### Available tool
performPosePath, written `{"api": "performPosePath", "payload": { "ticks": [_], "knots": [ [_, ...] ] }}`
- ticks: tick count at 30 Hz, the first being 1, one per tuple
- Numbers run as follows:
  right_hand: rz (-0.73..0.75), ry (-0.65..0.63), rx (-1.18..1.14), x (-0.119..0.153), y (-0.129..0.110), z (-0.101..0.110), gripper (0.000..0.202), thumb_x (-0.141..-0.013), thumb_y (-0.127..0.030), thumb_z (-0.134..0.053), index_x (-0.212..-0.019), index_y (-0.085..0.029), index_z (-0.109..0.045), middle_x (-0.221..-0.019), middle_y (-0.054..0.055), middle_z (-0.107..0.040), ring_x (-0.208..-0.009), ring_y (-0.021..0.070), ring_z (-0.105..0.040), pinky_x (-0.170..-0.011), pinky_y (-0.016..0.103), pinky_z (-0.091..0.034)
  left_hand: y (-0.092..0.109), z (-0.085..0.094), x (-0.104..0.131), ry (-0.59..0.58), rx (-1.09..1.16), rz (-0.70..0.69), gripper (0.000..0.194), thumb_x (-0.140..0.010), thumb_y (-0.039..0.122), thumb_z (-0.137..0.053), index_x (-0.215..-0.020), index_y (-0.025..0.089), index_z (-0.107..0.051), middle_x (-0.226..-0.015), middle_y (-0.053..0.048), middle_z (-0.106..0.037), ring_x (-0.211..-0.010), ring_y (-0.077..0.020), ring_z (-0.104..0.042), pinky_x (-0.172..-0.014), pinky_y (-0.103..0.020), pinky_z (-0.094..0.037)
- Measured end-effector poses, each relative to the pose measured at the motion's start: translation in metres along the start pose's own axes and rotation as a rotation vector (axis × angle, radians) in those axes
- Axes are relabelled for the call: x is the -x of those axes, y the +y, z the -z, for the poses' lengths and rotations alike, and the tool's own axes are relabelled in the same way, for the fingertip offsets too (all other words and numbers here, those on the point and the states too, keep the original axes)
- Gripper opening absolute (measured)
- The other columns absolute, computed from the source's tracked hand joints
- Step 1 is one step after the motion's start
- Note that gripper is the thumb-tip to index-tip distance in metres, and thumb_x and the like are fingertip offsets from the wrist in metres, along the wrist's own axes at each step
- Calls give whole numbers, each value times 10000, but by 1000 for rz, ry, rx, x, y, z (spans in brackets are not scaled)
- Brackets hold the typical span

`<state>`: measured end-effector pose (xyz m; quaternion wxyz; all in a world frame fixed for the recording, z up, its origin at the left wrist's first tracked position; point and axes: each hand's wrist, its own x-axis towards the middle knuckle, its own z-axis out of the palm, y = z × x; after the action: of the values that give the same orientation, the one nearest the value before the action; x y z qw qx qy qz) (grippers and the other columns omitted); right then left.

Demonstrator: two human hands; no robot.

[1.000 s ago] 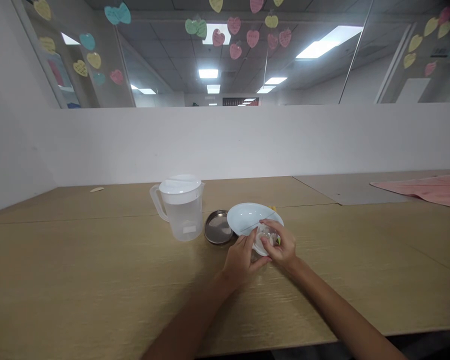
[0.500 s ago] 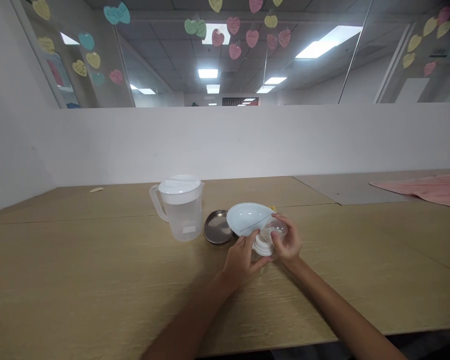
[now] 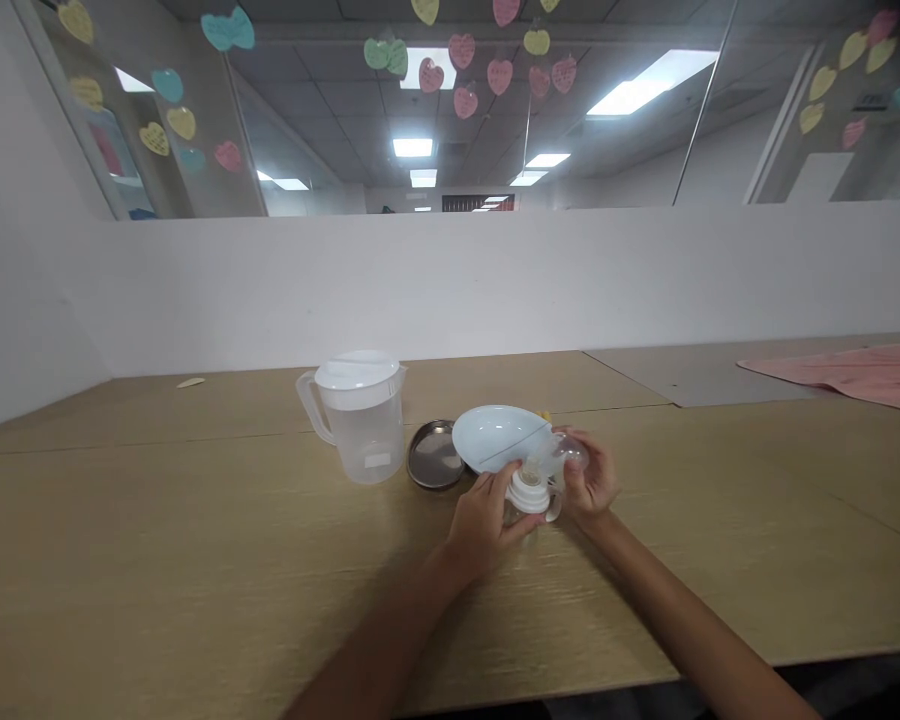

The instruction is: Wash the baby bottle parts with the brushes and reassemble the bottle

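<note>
Bottle (image 3: 530,493) is being held near-upright before the bowl (image 3: 487,432), the left hand (image 3: 484,513) clasping its left side; just to its right, the right hand (image 3: 594,482) is pinching the clear cap (image 3: 571,452), whose axis is leaning sideways.

Left forearm (image 3: 405,622) and right forearm (image 3: 686,612) bare, slanting inward toward bowl (image 3: 487,430). Left hand (image 3: 486,515) at bowl's near side, thumb and fingers curled in a grip. Right hand (image 3: 594,475) just beside bowl's near right edge, thumb set against bent fingers, also gripping. Hands near each other, not touching.
</note>
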<state>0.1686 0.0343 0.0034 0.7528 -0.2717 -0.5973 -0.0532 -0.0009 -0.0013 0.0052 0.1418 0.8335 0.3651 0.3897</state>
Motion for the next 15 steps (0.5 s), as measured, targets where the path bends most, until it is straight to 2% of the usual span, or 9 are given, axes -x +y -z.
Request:
{"api": "performPosePath", "payload": {
  "ticks": [4, 6, 8, 10, 15],
  "knots": [
    [-75, 208, 28, -12, -1, -2, 316, -853, -396, -510, -1103, -203, -511, -996, 93, -587, -924, 227, -603, -812, 389, -484, 2, 1, 0, -14, 18, 14, 658, -788, 487, -606, -1340, 203, -388, -1221, -103, -581, -1064, -245, -568, -891, -372, -483],
    [-171, 228, 87, -17, 1, -2, 347, -835, -394, -536, -1117, -194, -513, -1031, 101, -569, -947, 220, -582, -815, 367, -480, 3, 2, 1, -25, 24, 34, 660, -786, 483, -610, -1345, 211, -387, -1215, -102, -584, -1028, -238, -581, -859, -362, -497],
    [-286, 136, 127, -20, 8, -1, 343, -814, -386, -561, -1094, -188, -546, -1041, 98, -561, -935, 211, -570, -789, 348, -485, 3, 3, 1, -26, 31, 44, 656, -786, 477, -610, -1345, 215, -389, -1214, -100, -584, -1009, -233, -586, -837, -355, -505],
    [-356, -9, 136, -20, 16, 0, 306, -787, -375, -584, -1030, -189, -589, -1021, 85, -566, -922, 206, -565, -778, 345, -487, 4, 3, 1, -25, 38, 50, 652, -785, 468, -614, -1344, 221, -389, -1223, -98, -580, -1003, -230, -586, -829, -353, -508],
    [-369, -474, 125, -18, 31, 4, 251, -756, -338, -590, -966, -207, -628, -968, 50, -637, -910, 205, -590, -839, 381, -467, 4, 3, 0, -21, 49, 53, 640, -778, 460, -625, -1331, 224, -407, -1209, -94, -587, -992, -229, -586, -842, -360, -504]
  ]
}}
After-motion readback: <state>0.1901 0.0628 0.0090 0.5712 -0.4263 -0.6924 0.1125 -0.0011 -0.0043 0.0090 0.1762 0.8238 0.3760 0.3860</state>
